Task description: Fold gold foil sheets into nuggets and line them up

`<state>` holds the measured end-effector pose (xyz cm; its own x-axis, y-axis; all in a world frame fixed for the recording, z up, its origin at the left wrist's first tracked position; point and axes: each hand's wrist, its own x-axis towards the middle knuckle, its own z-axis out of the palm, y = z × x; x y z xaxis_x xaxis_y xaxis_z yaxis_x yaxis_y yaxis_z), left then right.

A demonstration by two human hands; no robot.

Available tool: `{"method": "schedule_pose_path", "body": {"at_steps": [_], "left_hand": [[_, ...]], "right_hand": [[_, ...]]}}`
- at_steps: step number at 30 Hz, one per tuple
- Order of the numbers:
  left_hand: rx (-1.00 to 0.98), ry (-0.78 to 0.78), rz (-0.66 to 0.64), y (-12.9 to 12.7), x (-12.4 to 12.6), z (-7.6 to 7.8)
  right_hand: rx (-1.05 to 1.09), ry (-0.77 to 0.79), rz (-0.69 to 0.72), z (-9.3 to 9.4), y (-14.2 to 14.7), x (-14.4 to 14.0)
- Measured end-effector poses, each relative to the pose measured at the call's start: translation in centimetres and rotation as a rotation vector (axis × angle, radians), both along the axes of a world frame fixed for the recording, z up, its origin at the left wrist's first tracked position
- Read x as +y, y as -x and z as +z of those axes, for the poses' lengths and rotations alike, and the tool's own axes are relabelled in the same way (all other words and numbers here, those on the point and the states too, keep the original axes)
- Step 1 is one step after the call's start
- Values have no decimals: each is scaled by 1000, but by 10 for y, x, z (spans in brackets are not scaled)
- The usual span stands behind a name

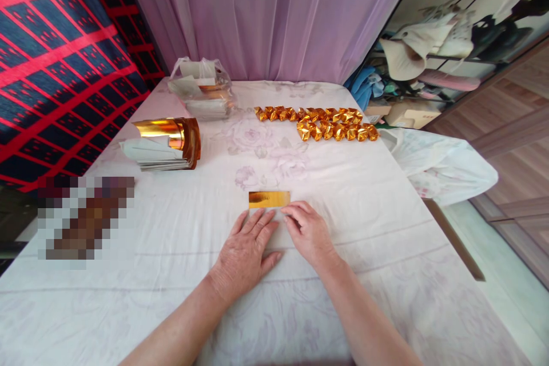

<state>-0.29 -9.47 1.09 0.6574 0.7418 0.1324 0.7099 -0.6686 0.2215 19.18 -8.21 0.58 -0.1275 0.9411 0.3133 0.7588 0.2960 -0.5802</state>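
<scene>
Seems to be smoothing or creasing the gold strip [269,199], flat on the bench [364,194]; rests left hand [247,245] with grip spread, just by the near edge; curls right hand [310,235] at the near right corner, cannot tell if pinching; next, probably needs steady left hold and even pressing from right.

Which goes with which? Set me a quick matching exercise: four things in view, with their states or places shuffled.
Things:
1. gold strip
2. folded gold pieces
3. left hand
4. curtain

States or places:
A. lined up in two rows
B. purple, hanging at the back
C. a single flat rectangle
D. palm down

Pairs: 1-C, 2-A, 3-D, 4-B
</scene>
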Motion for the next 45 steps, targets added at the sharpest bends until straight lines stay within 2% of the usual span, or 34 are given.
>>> {"method": "schedule_pose_path", "body": {"at_steps": [28, 45], "left_hand": [[-21, -82, 44, 28, -1, -2], [31, -128, 79, 37, -1, 3]], "right_hand": [[37, 24, -7, -2, 0, 0], [35, 16, -6, -4, 0, 0]]}}
